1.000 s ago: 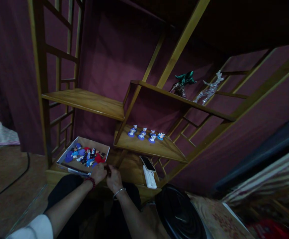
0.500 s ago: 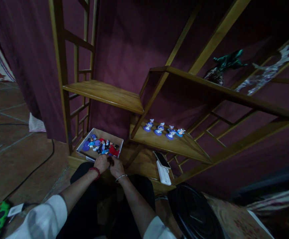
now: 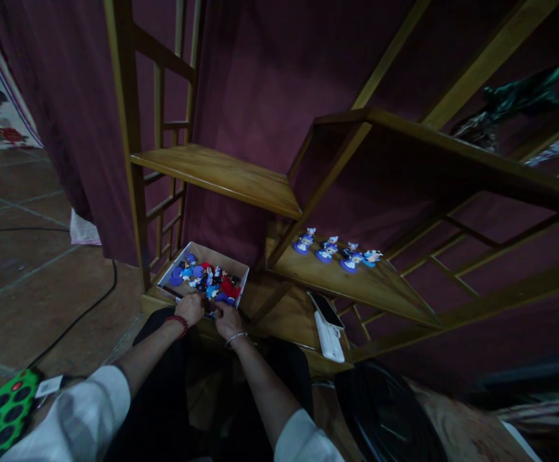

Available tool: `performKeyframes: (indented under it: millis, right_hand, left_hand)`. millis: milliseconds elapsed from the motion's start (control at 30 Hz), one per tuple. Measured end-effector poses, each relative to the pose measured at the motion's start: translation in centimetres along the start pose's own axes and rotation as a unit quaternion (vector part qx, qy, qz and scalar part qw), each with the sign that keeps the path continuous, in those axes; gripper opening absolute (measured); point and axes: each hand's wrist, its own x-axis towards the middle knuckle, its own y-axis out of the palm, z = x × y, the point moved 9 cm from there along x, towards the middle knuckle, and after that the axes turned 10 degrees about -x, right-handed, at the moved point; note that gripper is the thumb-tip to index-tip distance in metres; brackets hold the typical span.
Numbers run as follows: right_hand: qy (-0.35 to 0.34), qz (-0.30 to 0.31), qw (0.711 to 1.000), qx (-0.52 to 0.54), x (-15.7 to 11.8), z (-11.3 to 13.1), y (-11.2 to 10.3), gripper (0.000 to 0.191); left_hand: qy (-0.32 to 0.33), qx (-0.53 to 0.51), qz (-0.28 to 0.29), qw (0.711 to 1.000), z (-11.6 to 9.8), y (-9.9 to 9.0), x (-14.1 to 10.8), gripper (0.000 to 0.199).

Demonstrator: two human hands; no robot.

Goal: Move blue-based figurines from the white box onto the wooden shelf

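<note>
An open cardboard box (image 3: 244, 280) on the lowest board holds a jumble of small figurines (image 3: 206, 277) in blue, purple, red and black. My left hand (image 3: 191, 308), with a red bead bracelet, is at the box's near edge with its fingers curled. Close beside it is my right hand (image 3: 228, 320), wearing a silver bangle, its fingers pinched together. Something small and dark shows between the two hands, too dim and covered to name. On the shelf to the right stand several purple-based figurines (image 3: 327, 250).
A phone (image 3: 326, 310) and a white device (image 3: 328, 338) lie on the low board at right. The wooden shelf board (image 3: 216, 176) juts out above the box. A black round-topped object (image 3: 389, 410) is at lower right; a green power strip (image 3: 4, 410) lies on the tiled floor.
The view has shifted, so the shelves sit further right. My hands have moved slightly closer to the box, and the brown thing between them is now less visible.
</note>
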Motion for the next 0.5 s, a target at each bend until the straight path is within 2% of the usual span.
performKeyframes:
  millis: [267, 500]
  right_hand:
    - [0.025, 0.015, 1.000, 0.001, 1.2, -1.0, 0.9, 0.031]
    - [0.028, 0.017, 0.999, -0.007, 2.2, -1.7, 1.5, 0.029]
  left_hand:
    - [-0.073, -0.026, -0.009, 0.997, 3.0, 0.0, 1.6, 0.034]
    - [-0.098, -0.023, -0.021, 0.995, 3.7, -0.3, 2.7, 0.034]
